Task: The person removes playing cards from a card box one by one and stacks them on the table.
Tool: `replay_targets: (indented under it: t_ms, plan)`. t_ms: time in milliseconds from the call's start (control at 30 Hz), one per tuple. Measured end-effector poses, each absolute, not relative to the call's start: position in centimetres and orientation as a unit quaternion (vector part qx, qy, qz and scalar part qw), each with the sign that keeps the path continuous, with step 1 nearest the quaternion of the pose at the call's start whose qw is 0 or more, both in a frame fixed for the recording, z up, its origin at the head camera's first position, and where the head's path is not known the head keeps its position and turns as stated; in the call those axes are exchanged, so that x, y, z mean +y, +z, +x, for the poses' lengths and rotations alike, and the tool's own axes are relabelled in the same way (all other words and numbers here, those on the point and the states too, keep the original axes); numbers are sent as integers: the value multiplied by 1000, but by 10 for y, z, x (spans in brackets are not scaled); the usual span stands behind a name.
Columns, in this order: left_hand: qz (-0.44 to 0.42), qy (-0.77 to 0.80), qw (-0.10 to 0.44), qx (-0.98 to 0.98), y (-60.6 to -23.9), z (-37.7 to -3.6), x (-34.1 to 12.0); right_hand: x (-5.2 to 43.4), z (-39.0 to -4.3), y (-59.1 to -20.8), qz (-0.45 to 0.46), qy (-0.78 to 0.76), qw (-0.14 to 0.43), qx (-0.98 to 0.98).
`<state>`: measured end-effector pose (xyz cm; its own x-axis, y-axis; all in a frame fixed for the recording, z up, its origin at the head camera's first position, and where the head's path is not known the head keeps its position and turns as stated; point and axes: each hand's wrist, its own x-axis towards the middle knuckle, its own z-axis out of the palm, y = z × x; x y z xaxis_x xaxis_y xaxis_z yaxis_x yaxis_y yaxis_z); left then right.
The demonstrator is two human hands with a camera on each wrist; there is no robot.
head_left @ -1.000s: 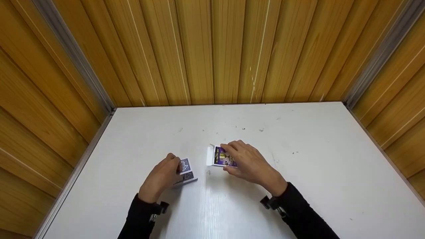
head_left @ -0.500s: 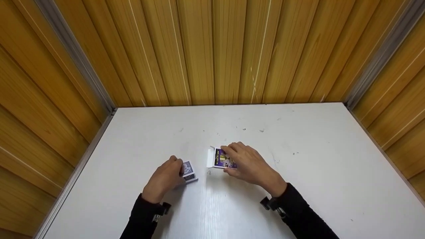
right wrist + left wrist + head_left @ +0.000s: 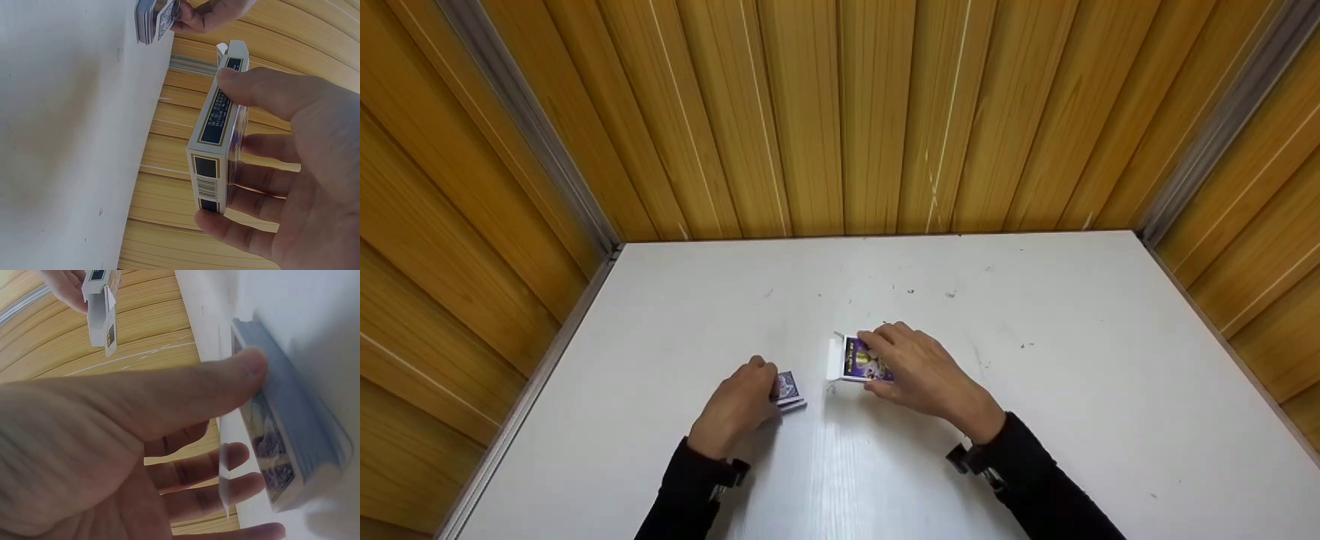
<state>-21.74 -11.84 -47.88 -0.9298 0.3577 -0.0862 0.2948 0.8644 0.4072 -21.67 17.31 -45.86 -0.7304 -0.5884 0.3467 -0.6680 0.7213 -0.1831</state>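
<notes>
My left hand [image 3: 735, 409] grips a blue-backed card stack [image 3: 787, 390] on the white counter [image 3: 1072, 390]; my right hand [image 3: 919, 371] pinches the purple cardboard card box [image 3: 861, 358].

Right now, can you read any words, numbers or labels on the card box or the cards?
No text can be read in any view.
Card box: the narrow side carries small print, too blurred to read.
Card box, lower end: a barcode, its digits too small to read.
Card box front: a purple picture, no legible words.
Deck of cards: patterned backs only, no lettering.
</notes>
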Motion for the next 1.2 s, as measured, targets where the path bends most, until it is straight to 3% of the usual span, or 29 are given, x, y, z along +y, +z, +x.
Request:
replay_targets:
  t_ms: [467, 1200]
  plan:
    - [166, 190, 97, 963, -485, -219, -115, 172, -218, -459, 337, 157, 118, -921]
    - [159, 143, 67, 975, -488, -213, -104, 174, -218, -461, 337, 137, 126, -923]
